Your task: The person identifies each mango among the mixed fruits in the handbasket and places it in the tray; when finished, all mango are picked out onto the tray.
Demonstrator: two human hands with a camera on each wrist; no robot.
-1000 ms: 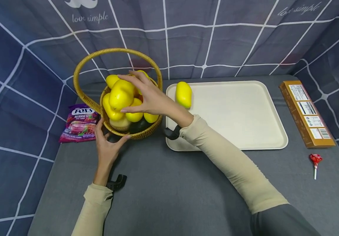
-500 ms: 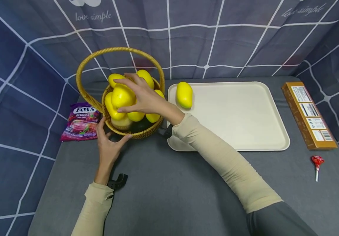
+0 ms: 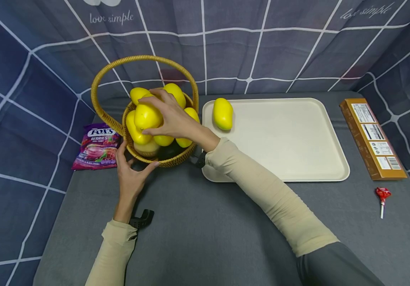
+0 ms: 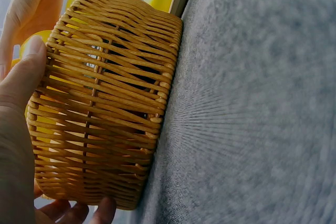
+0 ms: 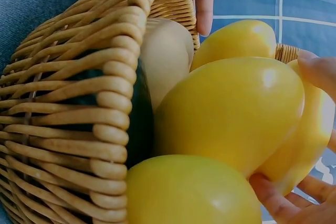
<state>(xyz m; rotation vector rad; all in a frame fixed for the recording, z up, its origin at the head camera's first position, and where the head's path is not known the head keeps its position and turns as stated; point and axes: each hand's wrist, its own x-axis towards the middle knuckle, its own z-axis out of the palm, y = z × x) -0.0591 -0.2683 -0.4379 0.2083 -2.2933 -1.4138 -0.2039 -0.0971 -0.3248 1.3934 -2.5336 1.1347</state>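
A woven wicker basket (image 3: 178, 159) with a tall hoop handle stands at the left, heaped with yellow mangoes. My left hand (image 3: 129, 182) grips its near left side, thumb on the rim; the left wrist view shows fingertips (image 4: 107, 208) against the weave. Over the heap, my right hand (image 3: 176, 121) holds the topmost mango (image 3: 147, 116), which still sits among the others. In the right wrist view, thumb and fingers lie on opposite sides of that mango (image 5: 315, 140). A pale rounded item (image 3: 147, 149) and a dark green one (image 3: 170, 151) lie lower in the basket, partly hidden.
A cream tray (image 3: 280, 143) right of the basket bears one mango (image 3: 222, 114) at its far left corner. A purple Fox's candy bag (image 3: 97, 149) lies left of the basket. At the far right are a brown box (image 3: 372, 139) and a red lollipop (image 3: 382, 194).
My right hand has shifted slightly left and its fingers have settled around the top mango. The left hand keeps its grip on the basket.
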